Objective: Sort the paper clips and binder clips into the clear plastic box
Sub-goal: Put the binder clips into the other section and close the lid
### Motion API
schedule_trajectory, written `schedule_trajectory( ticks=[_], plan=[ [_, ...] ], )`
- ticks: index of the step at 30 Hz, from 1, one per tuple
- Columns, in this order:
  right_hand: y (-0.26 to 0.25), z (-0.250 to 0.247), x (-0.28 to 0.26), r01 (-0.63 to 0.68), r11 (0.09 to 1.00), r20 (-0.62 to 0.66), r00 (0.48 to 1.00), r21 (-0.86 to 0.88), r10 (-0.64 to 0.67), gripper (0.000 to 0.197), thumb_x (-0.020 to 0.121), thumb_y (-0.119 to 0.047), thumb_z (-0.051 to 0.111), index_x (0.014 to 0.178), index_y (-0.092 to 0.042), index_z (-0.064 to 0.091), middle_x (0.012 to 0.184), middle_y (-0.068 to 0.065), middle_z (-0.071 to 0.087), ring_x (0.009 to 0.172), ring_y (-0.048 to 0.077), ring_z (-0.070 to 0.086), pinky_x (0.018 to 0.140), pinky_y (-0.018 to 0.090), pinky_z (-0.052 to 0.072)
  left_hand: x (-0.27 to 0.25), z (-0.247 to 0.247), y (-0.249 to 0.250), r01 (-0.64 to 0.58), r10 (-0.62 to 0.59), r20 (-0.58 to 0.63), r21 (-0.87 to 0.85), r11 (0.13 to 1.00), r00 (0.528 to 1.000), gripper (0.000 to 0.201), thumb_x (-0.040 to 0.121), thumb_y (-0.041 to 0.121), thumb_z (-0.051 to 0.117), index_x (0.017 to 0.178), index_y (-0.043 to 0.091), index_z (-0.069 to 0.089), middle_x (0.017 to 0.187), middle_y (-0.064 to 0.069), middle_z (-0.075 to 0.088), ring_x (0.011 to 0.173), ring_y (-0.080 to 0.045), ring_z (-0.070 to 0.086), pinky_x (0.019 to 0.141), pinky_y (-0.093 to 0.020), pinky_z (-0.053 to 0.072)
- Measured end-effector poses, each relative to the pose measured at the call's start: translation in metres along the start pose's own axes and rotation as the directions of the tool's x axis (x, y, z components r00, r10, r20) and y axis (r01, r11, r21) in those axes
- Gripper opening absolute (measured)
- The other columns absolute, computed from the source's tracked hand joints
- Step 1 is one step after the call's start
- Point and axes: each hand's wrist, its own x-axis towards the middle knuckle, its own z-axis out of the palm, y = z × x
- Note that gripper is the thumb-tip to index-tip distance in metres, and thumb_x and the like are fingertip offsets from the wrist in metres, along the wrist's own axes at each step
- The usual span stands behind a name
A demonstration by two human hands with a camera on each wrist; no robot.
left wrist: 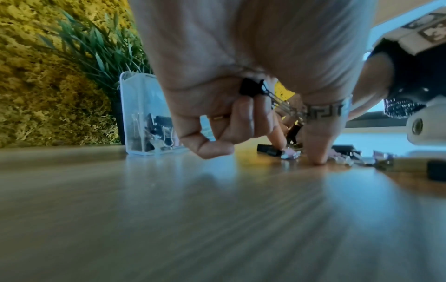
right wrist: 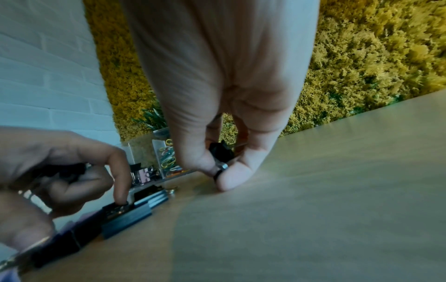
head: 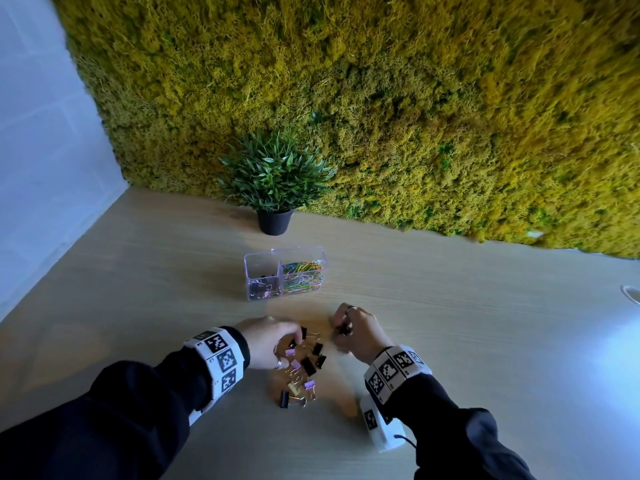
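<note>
A clear plastic box stands mid-table with two compartments: a few binder clips in the left one, coloured paper clips in the right one. Nearer me lies a loose pile of black, pink and gold binder clips. My left hand is at the pile's left edge; its curled fingers hold a black binder clip in the palm while one fingertip touches the table. My right hand, right of the pile, pinches another black binder clip just above the table.
A potted plant stands behind the box against a yellow-green moss wall. A white brick wall borders the wooden table on the left. A round white object sits at the table's right edge.
</note>
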Motion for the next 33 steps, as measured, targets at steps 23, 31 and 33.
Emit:
schedule_trajectory(
  ticks=[23,31,33],
  plan=[
    [-0.025,-0.011,-0.012,-0.484,0.384,0.449,0.874,0.786,0.185,0.04,0.097,-0.036,0.039,0.061,-0.019,0.041,0.049,-0.006,0.035,0.038,0.007,0.028,0.04,0.017,0.034,-0.013,-0.013,-0.02,0.12,-0.08,0.124,-0.991,-0.056,0.989,0.035,0.097,0.028,0.032,0.065,0.017,0.042,0.052,0.006,0.02,0.037,-0.007,0.02,0.035,-0.018,0.027],
    [-0.052,0.015,-0.008,0.148,0.956,0.389,0.921,-0.254,-0.039,0.024,0.095,-0.025,0.043,0.081,-0.017,0.061,0.103,0.012,0.068,0.092,0.024,0.063,0.074,0.027,0.041,-0.018,-0.017,-0.023,0.07,-0.062,0.085,-0.974,-0.215,0.994,0.026,0.079,0.022,0.03,0.055,0.014,0.036,0.051,0.002,0.023,0.038,-0.01,0.02,0.035,-0.01,0.016],
    [-0.052,0.018,-0.009,0.174,0.933,0.373,0.927,-0.314,-0.047,0.014,0.087,-0.032,0.058,0.077,-0.022,0.059,0.103,0.01,0.068,0.097,0.027,0.061,0.071,0.025,0.034,-0.019,-0.019,-0.022,0.064,-0.099,0.085,-0.977,-0.202,0.991,0.034,0.084,0.031,0.035,0.053,0.015,0.033,0.049,0.002,0.027,0.037,-0.009,0.02,0.036,-0.008,0.014]
  ],
)
